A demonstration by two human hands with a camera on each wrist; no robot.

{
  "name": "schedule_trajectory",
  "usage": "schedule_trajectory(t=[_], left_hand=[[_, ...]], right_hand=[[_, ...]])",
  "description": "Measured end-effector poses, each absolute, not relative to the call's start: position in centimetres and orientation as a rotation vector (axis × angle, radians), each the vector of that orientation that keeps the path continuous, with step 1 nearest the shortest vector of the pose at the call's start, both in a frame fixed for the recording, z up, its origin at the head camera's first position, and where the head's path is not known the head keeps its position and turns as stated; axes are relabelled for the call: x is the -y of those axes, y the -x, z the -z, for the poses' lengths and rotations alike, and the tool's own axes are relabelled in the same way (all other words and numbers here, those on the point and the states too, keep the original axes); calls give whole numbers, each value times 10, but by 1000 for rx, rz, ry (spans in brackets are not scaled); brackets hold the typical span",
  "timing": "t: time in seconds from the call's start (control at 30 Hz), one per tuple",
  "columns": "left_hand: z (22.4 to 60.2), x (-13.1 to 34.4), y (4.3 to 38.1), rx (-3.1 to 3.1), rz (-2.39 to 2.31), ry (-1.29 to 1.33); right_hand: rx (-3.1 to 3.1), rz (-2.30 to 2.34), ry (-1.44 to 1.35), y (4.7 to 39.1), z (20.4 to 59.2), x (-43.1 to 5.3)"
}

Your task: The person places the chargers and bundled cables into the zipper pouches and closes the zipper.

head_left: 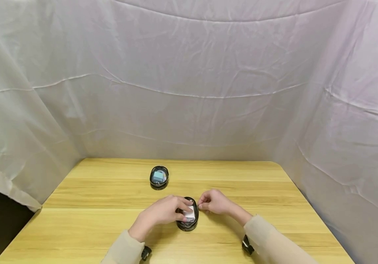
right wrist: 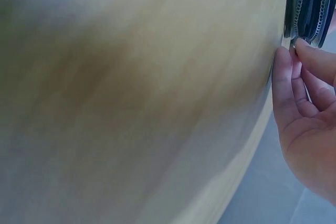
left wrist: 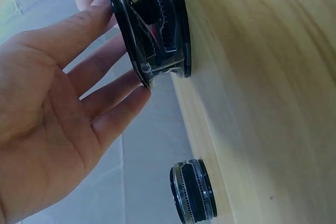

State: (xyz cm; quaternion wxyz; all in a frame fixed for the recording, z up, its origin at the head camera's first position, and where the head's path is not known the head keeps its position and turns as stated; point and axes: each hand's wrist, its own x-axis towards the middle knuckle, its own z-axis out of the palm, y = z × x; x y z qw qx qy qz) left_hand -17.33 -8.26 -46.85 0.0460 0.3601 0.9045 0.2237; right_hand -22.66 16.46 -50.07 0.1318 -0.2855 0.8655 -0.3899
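In the head view a small oval zip case (head_left: 193, 224) with a clear top and black trim stands on the table, something white showing inside. My left hand (head_left: 169, 209) reaches over it from the left. In the left wrist view its nearly straight fingers (left wrist: 123, 114) rest along the upper rim, and a zipper runs round the side wall. From the right, my right hand (head_left: 217, 201) meets the case's side. Seen in the right wrist view, thumb and forefinger pinch at the zipper pull (right wrist: 297, 45), mostly hidden between the fingertips.
A second, similar zip case (head_left: 159, 178) stands farther back and to the left on the wooden table (head_left: 109, 190). Pale cloth (head_left: 189, 121) hangs behind the table and along both sides.
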Motion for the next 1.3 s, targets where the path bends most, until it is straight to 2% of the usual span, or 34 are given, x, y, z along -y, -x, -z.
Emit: schedule_trajectory(t=[0.4, 1.3], left_hand=[[470, 80, 174, -2731, -632, -1258], [475, 79, 174, -2703, -665, -1149]], right_hand=[[-2510, 1112, 843, 235, 501, -156], [-2514, 1071, 916, 235, 501, -161]])
